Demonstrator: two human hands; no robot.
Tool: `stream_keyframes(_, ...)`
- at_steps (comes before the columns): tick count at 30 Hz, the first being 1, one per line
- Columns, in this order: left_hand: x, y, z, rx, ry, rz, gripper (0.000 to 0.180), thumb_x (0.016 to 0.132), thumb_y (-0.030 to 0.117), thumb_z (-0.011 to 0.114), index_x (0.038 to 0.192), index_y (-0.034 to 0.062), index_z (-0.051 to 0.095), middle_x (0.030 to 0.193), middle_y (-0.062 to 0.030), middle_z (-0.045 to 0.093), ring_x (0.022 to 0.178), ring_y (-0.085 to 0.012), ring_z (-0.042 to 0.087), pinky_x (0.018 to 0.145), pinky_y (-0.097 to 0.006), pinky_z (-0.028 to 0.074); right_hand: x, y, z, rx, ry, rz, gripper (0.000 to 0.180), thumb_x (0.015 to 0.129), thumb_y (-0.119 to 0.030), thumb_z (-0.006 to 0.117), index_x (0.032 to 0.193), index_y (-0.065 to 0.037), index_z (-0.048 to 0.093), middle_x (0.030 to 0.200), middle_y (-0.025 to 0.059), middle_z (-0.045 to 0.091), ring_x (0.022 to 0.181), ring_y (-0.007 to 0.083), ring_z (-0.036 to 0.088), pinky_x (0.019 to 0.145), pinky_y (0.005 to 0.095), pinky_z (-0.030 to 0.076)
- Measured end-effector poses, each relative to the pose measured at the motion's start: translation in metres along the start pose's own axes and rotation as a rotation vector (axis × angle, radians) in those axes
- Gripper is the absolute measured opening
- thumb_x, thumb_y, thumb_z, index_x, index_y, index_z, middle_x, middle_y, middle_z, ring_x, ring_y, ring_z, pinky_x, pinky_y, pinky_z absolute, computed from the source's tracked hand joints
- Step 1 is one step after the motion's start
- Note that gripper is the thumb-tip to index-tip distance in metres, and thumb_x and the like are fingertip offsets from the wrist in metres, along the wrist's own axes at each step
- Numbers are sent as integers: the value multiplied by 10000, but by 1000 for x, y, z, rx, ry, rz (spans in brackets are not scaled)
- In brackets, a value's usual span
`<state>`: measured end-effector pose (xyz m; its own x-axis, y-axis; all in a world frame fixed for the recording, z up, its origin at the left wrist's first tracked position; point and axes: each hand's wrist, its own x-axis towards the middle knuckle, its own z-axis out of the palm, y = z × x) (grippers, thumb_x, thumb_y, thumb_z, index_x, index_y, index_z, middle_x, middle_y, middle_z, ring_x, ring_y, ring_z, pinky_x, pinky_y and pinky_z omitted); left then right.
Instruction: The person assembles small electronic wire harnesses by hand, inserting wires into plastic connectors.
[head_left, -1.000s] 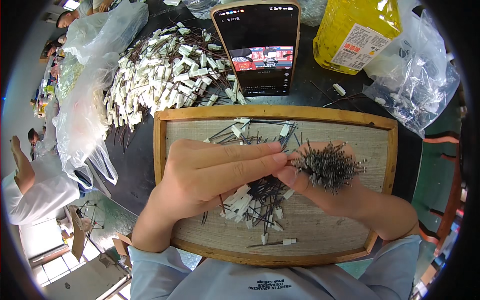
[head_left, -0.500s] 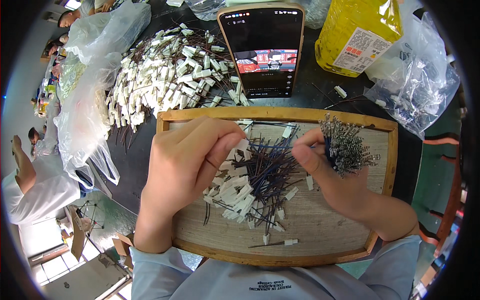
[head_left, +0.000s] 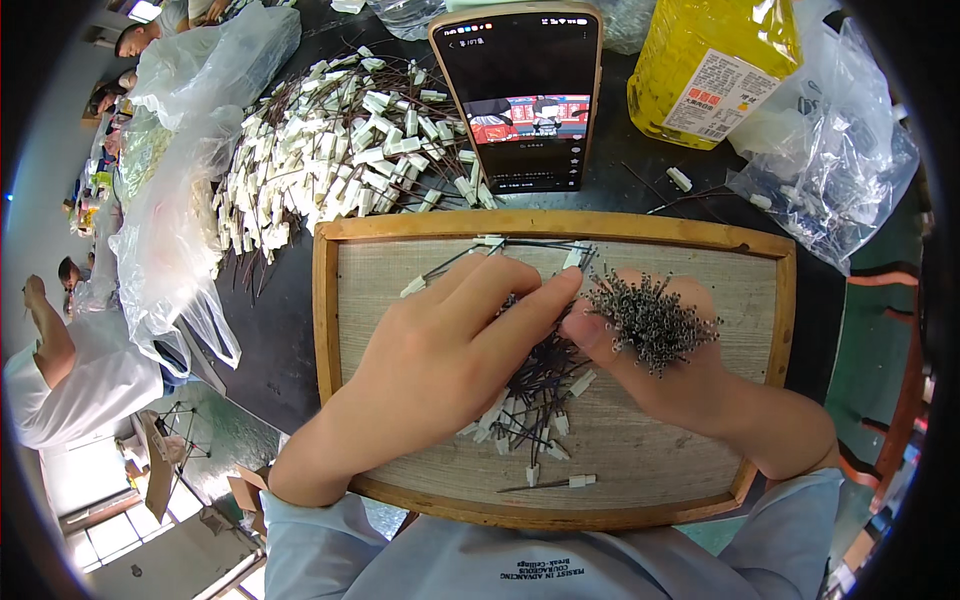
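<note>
Right hand (head_left: 665, 388) curled closed round a thick bundle of wires (head_left: 655, 325), dull metal tips fanned up at the camera, probably gripped like this so the ends stay together and in sight; thumb pokes left. Left hand (head_left: 450, 340) half closed, index finger reaching right to that thumb, touching or just beside, can't tell; whether it pinches a wire there is hidden too. Bundle sits over the right half of the wood-framed tray (head_left: 560, 225); loose dark leads (head_left: 540, 375) with white connectors lie mid-tray, partly under the left hand, likely put there for easy reach. One lead (head_left: 580, 481) lies apart at the near edge. Raised frame presumably stops bits rolling off. Big heap of white-connector leads (head_left: 340, 150) on the black table (head_left: 275, 340), far left, outside the tray, maybe to leave working room. Phone (head_left: 525, 75) stands upright beyond the far rim, screen facing the person, seemingly for watching with both hands busy. Yellow bottle (head_left: 648, 100) and clear plastic bag (head_left: 820, 190) far right, out of the hands' way
</note>
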<state>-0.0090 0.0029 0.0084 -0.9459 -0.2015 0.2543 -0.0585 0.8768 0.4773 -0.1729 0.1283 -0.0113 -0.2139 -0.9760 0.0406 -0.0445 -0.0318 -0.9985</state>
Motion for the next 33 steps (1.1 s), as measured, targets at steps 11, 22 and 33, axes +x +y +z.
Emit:
stream_keyframes(11,1,-14,-21,-206,185,-133,294,750,-36,654,1043,-19,643,883,-104,640,788,-184,613,692,-255,456,2,-1,-2,459,318,335,203,898,-240,605,846,-46,627,621,-58,505,499,14,389,436,196,294)
stream_keyframes(22,-1,-17,-1,-505,441,-191,268,728,-39,718,988,-24,658,916,-105,662,789,-128,616,690,-230,491,-4,-8,7,215,155,194,207,908,-234,578,991,-46,555,727,-23,549,650,51,489,576,217,402)
stream_keyframes(33,-4,-9,1,-843,268,-201,237,902,44,540,1101,-79,577,1049,-156,602,905,-183,611,756,-306,546,-4,-16,-3,82,75,234,103,831,-66,652,892,13,625,812,50,638,723,101,588,616,244,460)
